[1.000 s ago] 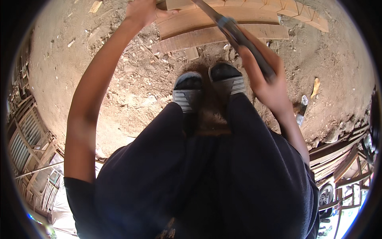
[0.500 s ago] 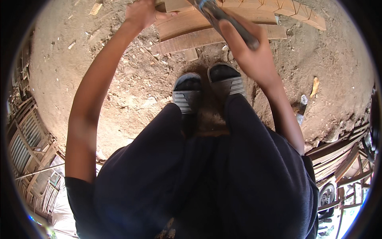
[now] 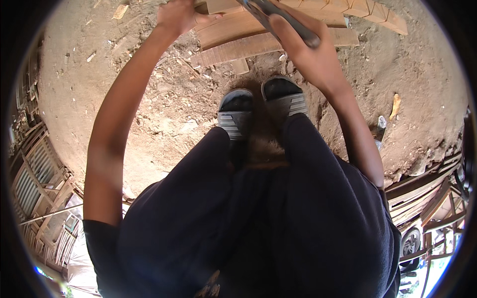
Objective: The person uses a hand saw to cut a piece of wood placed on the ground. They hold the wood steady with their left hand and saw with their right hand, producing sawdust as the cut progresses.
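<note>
At the top edge, my right hand (image 3: 315,62) is closed round the dark, rounded handle (image 3: 293,30) of a tool whose far end lies outside the picture. My left hand (image 3: 177,17) is at the left end of stacked wooden boards (image 3: 233,27), its thumb stretched along the wood and its fingers bent over the end, partly cut off by the frame. A rougher plank (image 3: 238,52) lies nearest my feet. Farther right, a light wooden piece with zigzag cuts or marks (image 3: 370,11) curves away in the fisheye picture.
My feet, in grey striped slide sandals (image 3: 236,114), stand just behind the boards on dirt ground (image 3: 169,109) strewn with wood chips. A small wood offcut (image 3: 240,66) lies by the plank. To the right are a clear plastic bottle (image 3: 381,123) and stacked timber (image 3: 422,184).
My right hand and the tool handle have shifted slightly up and away from me. My left hand stays at the board end. The view has tilted a little.
</note>
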A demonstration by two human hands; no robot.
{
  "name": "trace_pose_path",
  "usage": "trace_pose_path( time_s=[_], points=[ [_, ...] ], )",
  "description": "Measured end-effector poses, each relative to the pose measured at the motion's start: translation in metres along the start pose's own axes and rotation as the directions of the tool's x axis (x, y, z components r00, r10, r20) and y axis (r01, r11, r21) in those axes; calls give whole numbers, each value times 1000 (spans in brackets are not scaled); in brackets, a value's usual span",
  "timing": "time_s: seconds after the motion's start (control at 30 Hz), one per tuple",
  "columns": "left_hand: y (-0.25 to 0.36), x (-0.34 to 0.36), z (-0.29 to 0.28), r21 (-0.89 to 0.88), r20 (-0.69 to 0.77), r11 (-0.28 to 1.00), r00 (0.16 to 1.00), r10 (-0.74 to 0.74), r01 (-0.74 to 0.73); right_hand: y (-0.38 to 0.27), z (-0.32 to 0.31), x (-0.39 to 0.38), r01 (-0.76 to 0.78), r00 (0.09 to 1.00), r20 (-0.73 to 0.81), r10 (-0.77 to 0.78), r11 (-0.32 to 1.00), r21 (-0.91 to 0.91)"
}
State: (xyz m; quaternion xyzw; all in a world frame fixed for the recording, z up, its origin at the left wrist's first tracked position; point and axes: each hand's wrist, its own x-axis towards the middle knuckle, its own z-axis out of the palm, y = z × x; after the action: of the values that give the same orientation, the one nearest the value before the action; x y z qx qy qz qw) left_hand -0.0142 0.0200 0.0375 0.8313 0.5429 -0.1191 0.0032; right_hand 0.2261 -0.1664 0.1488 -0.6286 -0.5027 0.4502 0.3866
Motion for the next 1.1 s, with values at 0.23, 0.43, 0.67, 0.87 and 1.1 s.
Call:
trace_pose_path(
  time_s=[0.23,0.43,0.67,0.87,1.1],
  points=[
    [-1,-3,4,-52,-29,998,999,-20,18,25,-21,-64,133,991,-20,-132,987,87],
    [1,1,5,-89,41,996,999,2,1,0,5,-5,10,999,39,-12,999,51],
    [-6,-4,2,-28,-59,1000,998,5,-6,14,-24,-57,59,998,2,-60,996,67],
    [6,0,-6,-25,47,1000,999,-7,8,-7,-2,12,3,996,84,0,999,-34],
    [-4,-6,0,20,-44,999,999,-32,33,14,-14,-61,115,993,-4,-115,987,114]
  ],
)
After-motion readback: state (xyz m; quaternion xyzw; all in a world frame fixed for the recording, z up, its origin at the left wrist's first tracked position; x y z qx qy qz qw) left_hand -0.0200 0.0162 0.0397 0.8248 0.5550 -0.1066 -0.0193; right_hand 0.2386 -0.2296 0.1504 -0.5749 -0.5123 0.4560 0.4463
